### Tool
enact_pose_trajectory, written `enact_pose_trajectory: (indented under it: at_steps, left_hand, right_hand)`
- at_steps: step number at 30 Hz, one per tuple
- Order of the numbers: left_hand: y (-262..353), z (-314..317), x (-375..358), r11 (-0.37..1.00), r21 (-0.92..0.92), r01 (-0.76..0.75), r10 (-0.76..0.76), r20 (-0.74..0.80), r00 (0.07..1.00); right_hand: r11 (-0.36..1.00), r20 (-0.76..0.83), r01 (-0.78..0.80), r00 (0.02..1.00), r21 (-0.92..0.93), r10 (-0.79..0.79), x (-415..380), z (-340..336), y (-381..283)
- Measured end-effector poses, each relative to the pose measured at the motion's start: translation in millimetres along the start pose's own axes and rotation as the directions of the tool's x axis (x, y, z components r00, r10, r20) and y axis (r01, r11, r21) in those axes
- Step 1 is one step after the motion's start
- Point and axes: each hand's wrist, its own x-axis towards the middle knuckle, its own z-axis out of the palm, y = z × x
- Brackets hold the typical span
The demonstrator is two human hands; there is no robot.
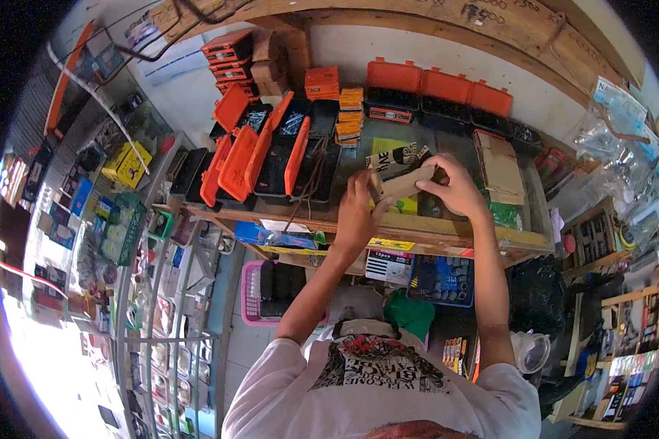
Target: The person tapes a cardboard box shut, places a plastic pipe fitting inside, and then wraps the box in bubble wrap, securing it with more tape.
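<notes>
Above the glass-topped counter I hold a small cardboard box [401, 186] between both hands. My left hand [359, 212] grips its left end, fingers on the far side and thumb near the front. At the right end, my right hand [450, 186] has its fingers bent over the box and its thumb on the near face. Just behind the box, a printed black and tan flap or package [399, 159] stands up; whether it belongs to the box I cannot tell. Something yellow-green [388, 145] lies on the counter behind it.
Open orange-lidded black cases [252, 164] stand left on the wooden-edged counter [447, 230], with more cases [447, 88] along the back. Small orange boxes [350, 117] are stacked mid-counter. Flat cardboard [499, 167] lies right. Below are a pink basket [252, 293] and a blue crate [441, 298].
</notes>
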Motion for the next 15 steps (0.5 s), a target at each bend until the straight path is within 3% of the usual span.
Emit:
enact_pose_trajectory:
  at_steps: [2, 3, 5, 8, 12, 15]
  left_hand:
    - [1.7, -3.4, 0.7, 0.999, -0.013, 0.044, -0.043, 0.049, 0.998]
    - [2.1, -5.0, 0.9, 0.997, -0.018, 0.07, -0.069, 0.068, 0.995]
    - [-4.9, -2.9, 0.8, 1.0, 0.008, -0.017, 0.017, 0.039, 0.999]
    - [-6.3, -4.5, 3.2, 0.999, -0.038, -0.013, 0.014, 0.025, 1.0]
    - [-7.6, -2.5, 6.1, 0.998, -0.052, -0.029, 0.029, -0.004, 1.0]
    - [-8.1, -2.4, 6.6, 0.99, -0.131, 0.059, -0.056, 0.023, 0.998]
  right_hand:
    - [0.994, 0.047, -0.058, 0.997, 0.095, 0.054, -3.2, -3.7, -8.2]
    - [0.996, -0.034, 0.002, 0.999, 0.087, 0.001, -6.2, 0.1, -7.5]
    - [0.991, -0.181, 0.123, 0.977, 0.056, -0.111, -16.9, 12.9, -6.5]
    - [0.996, -0.251, 0.056, 0.967, 0.074, -0.036, -24.2, 28.5, -16.7]
    - [0.991, -0.417, 0.115, 0.906, 0.075, -0.074, -17.7, 41.4, -14.9]
    - [0.992, -0.445, 0.124, 0.888, -0.015, -0.118, -7.7, 43.5, -5.6]
